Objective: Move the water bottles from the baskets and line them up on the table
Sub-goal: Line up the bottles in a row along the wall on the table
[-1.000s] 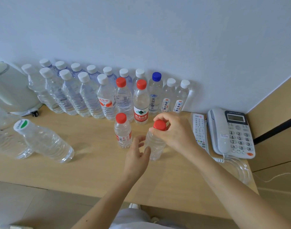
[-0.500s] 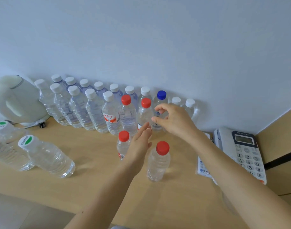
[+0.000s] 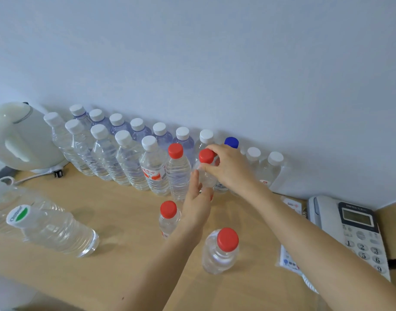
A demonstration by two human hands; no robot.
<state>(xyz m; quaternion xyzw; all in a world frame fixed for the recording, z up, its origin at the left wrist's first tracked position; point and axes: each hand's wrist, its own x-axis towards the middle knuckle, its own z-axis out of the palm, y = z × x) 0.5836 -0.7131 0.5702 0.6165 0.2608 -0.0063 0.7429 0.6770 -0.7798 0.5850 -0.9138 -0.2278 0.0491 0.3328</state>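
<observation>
While right hand (image 3: 230,170) grasps red-capped bottle (image 3: 206,156), left hand (image 3: 198,206) released; red caps (image 3: 175,150): four.

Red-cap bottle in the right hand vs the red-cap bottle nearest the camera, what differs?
The right hand grips the held bottle at its cap; the nearest bottle is untouched. The held bottle is among the rows by the wall; the nearest bottle stands alone out front. Both have red caps and clear bodies.
</observation>
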